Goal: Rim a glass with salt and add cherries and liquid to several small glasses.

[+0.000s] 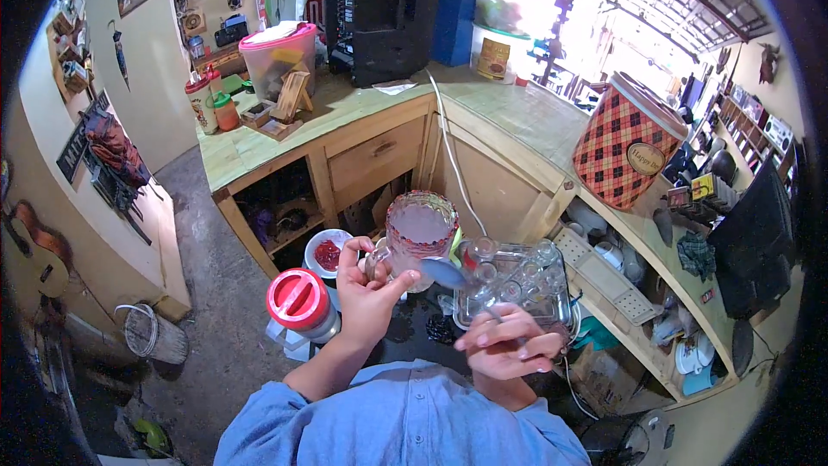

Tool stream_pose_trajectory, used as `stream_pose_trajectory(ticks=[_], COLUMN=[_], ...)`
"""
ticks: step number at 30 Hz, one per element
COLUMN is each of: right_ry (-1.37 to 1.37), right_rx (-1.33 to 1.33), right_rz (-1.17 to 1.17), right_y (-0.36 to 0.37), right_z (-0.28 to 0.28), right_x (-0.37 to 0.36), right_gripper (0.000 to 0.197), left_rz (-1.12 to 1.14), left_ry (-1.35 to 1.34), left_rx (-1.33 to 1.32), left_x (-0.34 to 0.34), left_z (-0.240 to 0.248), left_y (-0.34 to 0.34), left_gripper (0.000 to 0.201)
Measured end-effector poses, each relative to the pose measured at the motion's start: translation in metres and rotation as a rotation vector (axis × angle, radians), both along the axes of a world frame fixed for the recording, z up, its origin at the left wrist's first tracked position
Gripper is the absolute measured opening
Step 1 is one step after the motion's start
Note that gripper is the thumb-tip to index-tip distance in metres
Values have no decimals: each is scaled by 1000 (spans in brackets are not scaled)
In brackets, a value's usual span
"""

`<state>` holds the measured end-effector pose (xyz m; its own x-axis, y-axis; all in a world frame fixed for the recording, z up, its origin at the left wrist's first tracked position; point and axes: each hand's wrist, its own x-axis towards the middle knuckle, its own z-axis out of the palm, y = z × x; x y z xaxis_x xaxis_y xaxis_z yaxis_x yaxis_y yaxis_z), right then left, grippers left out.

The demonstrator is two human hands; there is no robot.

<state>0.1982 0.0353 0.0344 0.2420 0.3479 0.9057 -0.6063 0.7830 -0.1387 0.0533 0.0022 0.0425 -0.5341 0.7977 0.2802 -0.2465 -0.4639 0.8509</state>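
My left hand is closed round the handle of a clear glass mug, which I hold up in front of me. A red, grainy coating rings the mug's rim, and its glass looks frosted or cloudy. In my right hand is a spoon, its bowl close to the mug's lower right side and blurred. A white bowl with red sauce sits just left of the mug. Beside my left wrist stands a container with a red screw lid.
Several clear glasses lie on a metal tray beyond my right hand. A wooden counter curves round, bearing a black speaker, a pink-rimmed plastic bin and a plaid canister. A white bucket stands on the floor at left.
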Motion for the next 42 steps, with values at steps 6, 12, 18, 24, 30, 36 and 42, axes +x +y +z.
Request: stream_pose_trajectory(ticks=[6, 12, 18, 24, 30, 36, 42], right_ry=[-55, 16, 127, 173, 298, 320, 770], right_rx=[78, -135, -397, -377, -428, -590, -1104], right_rz=[87, 243, 691, 1159, 1249, 1471, 1383], right_y=[5, 16, 62, 62, 80, 122, 142], right_z=[1, 12, 11, 12, 15, -31, -112], right_x=[-16, 23, 56, 36, 32, 22, 36], right_gripper=[39, 35, 32, 34, 30, 26, 8], left_rz=[-24, -150, -316, -451, -583, -625, -539], left_ry=[26, -27, -26, -100, -108, -109, -123], left_rx=[1, 12, 47, 7, 43, 23, -76], left_x=[-2, -11, -23, -22, -25, -25, -32], left_z=[-5, -5, -8, -8, -8, -11, -38], left_y=[-2, -1, -4, -7, -8, -10, -9], left_gripper=[54, 58, 61, 66, 67, 67, 65])
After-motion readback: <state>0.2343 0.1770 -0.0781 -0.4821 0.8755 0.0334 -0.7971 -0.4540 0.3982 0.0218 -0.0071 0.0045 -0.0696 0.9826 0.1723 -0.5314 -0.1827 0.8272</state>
